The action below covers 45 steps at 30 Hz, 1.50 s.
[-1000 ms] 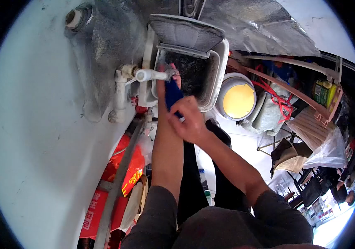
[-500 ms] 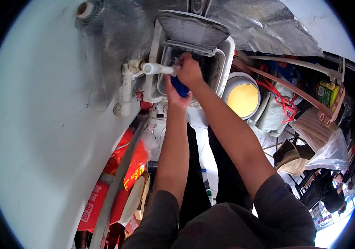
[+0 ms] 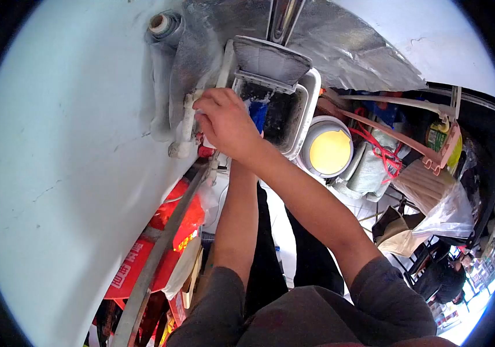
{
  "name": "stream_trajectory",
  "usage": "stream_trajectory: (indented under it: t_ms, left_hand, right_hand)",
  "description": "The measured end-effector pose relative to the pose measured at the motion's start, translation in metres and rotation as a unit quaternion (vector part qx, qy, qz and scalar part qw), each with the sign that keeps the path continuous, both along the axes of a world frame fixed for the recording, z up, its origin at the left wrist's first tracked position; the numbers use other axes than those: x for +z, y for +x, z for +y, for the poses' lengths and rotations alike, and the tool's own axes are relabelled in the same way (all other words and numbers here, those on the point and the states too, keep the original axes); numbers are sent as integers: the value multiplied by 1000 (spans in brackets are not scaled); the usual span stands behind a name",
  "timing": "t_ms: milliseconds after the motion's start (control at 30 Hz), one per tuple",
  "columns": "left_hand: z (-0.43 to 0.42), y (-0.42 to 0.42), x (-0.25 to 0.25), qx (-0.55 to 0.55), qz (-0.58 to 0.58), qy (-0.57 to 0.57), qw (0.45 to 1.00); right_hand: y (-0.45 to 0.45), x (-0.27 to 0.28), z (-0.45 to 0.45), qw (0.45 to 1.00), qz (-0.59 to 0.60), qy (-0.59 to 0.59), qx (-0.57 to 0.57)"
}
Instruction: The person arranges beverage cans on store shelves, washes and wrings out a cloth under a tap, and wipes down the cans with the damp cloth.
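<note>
A smooth pale wall (image 3: 74, 173) fills nine o'clock; crinkled silvery sheeting (image 3: 351, 43) stretches toward one. At twelve, a white rectangular plastic basin (image 3: 314, 95) holds dark water, a soft-looking blue item (image 3: 258, 117) at its nine o'clock side, with open room toward its three o'clock rim. The right hand (image 3: 223, 118) curls at the jointed white plastic pipe (image 3: 186, 127); the crossed left hand is hidden beneath, so I cannot tell either grip. A round grey yellow-topped bucket (image 3: 329, 151) crowds the basin's four o'clock edge

The wall (image 3: 80, 127) is bright; the basin (image 3: 312, 98) dim inside; glare whitens lower right; edges curve fisheye-like.
</note>
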State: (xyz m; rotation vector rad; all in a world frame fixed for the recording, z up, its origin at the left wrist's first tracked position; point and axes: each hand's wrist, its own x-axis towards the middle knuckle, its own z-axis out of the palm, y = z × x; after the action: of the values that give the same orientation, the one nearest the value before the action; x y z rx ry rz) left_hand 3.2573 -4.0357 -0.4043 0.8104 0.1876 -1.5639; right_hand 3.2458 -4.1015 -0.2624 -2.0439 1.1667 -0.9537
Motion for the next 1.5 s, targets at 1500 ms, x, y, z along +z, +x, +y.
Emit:
stream_trajectory:
  t_ms: [1500]
  left_hand:
    - [-39,-13,20,-239,-438,-58,865]
  right_hand:
    - [-108,-137,46,801,-259,487,-232]
